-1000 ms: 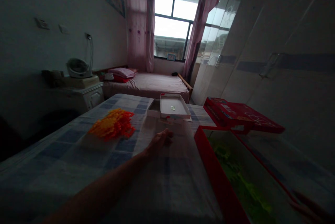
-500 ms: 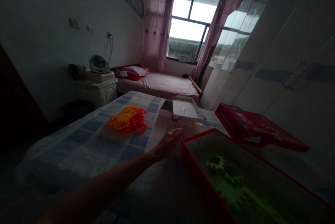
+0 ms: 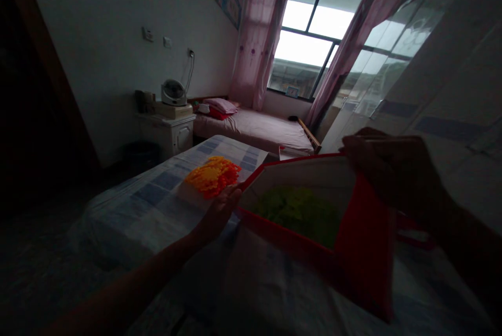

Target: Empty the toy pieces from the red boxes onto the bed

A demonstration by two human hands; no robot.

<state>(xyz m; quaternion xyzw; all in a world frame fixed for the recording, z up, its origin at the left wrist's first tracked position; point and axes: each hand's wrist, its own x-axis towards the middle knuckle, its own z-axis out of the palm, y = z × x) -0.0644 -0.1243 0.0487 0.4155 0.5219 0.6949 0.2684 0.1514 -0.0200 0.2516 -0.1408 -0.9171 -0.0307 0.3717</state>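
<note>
A red open box with green pieces inside is tilted up over the checked bed cover. My right hand grips its far right corner from above. My left hand reaches out with its fingers against the box's left corner; I cannot tell whether they curl around the edge. A pile of orange and yellow pieces lies on the cover just beyond my left hand.
A bedside cabinet with a small fan stands at the left wall. A second bed with pink pillows lies under the window. Wardrobe doors line the right side. A dark bin sits on the floor.
The red box has been lifted and tilted, and swung left in front of the white tray and red lid. My right hand came into view on its corner. My left hand moved onto its left corner.
</note>
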